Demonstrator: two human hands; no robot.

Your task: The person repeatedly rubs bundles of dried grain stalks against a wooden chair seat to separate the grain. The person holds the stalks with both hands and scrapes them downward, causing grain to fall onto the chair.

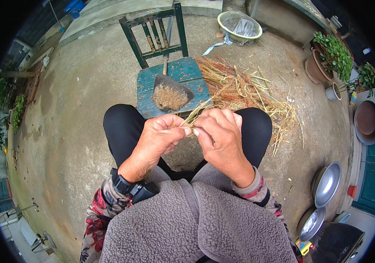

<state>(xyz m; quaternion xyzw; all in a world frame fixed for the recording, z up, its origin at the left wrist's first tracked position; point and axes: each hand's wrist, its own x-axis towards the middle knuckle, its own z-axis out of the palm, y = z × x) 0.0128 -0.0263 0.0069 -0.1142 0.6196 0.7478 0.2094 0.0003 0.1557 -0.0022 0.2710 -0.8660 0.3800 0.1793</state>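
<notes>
Just above my lap, both hands meet on a small bunch of straw stalks [192, 116]. My left hand [161, 136] pinches the bunch between thumb and fingers, and my right hand [222, 136] grips it close beside, the two thumbs almost touching. The stalks' upper ends point up and right towards a loose pile of reddish and yellow dried stalks [240, 85] on the ground. In front of my knees stands a worn green wooden chair [187, 70]. On its seat lies a metal shovel [182, 87] with brown grainy material in its blade. My fingers hide part of the bunch.
A pale-rimmed basin with clear plastic [240, 28] lies beyond the pile, a blue strip of cloth [218, 44] by it. Potted plants [319, 67] stand at the upper right. Metal basins [328, 184] are at the lower right. A concrete step [108, 19] crosses behind the chair.
</notes>
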